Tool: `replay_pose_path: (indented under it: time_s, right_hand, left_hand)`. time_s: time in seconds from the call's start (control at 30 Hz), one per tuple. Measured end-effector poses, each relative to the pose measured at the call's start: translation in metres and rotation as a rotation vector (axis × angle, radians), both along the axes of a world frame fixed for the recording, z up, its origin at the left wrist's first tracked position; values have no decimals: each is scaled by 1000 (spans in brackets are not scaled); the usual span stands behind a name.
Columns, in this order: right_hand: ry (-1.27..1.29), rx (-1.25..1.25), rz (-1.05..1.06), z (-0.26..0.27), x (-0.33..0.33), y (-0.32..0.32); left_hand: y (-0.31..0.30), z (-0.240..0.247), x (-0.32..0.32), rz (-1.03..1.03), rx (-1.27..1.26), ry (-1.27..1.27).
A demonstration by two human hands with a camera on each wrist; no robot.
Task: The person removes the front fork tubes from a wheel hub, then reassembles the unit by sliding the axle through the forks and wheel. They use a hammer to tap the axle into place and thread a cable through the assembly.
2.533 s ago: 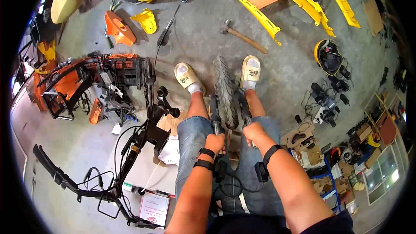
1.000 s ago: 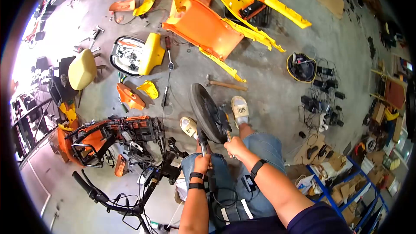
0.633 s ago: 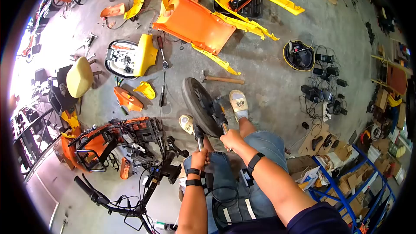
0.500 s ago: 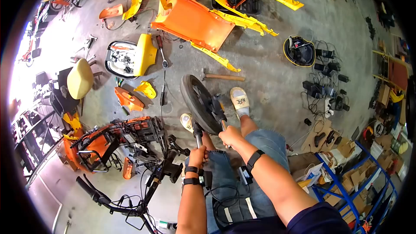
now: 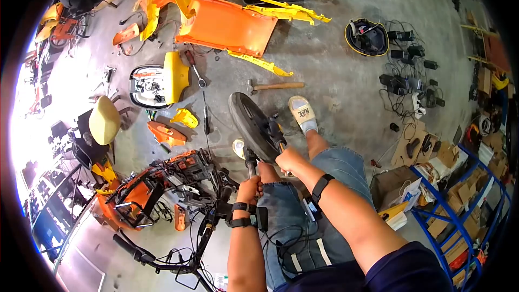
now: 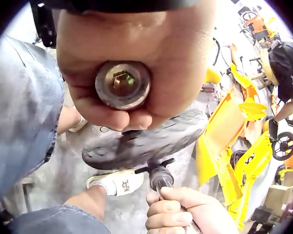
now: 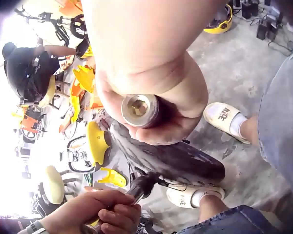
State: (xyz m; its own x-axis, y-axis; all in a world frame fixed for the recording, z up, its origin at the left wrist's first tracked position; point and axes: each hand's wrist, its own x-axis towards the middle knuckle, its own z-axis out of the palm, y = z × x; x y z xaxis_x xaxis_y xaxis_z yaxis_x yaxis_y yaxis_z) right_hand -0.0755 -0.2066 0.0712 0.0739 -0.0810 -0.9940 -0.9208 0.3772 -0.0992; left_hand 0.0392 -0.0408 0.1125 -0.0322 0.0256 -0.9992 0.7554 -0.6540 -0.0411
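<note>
In the head view a black-tyred wheel [image 5: 252, 127] stands tilted between two fork tubes. The left hand [image 5: 250, 190] grips the left tube [image 5: 251, 168]; the right hand [image 5: 290, 161] grips the other, just behind the wheel. The left wrist view has the left hand [image 6: 132, 68] curled round a tube whose round end with a hex socket [image 6: 123, 84] faces the camera, the tyre [image 6: 146, 141] beyond. In the right wrist view the right hand [image 7: 151, 97] wraps the other tube end [image 7: 140, 111], and the left hand [image 7: 105, 212] holds its tube.
A stripped frame with handlebar [image 5: 135, 254] lies at the left. Ahead are a hammer [image 5: 278, 86], orange and yellow panels [image 5: 227, 26], a ratchet [image 5: 198, 73] and a helmet [image 5: 367, 38]. Blue shelving [image 5: 448, 219] stands right. Another person [image 7: 31, 70] is in the right wrist view.
The wheel was upright between the feet at first; it has since swung left and tilted, with both hands still gripping the tubes. The head view has also shifted and turned.
</note>
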Motion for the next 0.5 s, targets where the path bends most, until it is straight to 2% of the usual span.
replay_pose_path:
  time_s: [0.23, 0.3, 0.43, 0.5]
  right_hand:
    - [39, 7, 114, 2, -7, -2]
    - [26, -14, 212, 0, -9, -1]
    - [18, -12, 176, 2, -12, 1]
    - [-20, -21, 237, 1, -13, 0]
  left_hand:
    - [-4, 4, -11, 71, 46, 44]
    - [-4, 6, -12, 76, 47, 55]
    - [-5, 8, -14, 101, 50, 56]
    - [-4, 8, -14, 109, 44, 54]
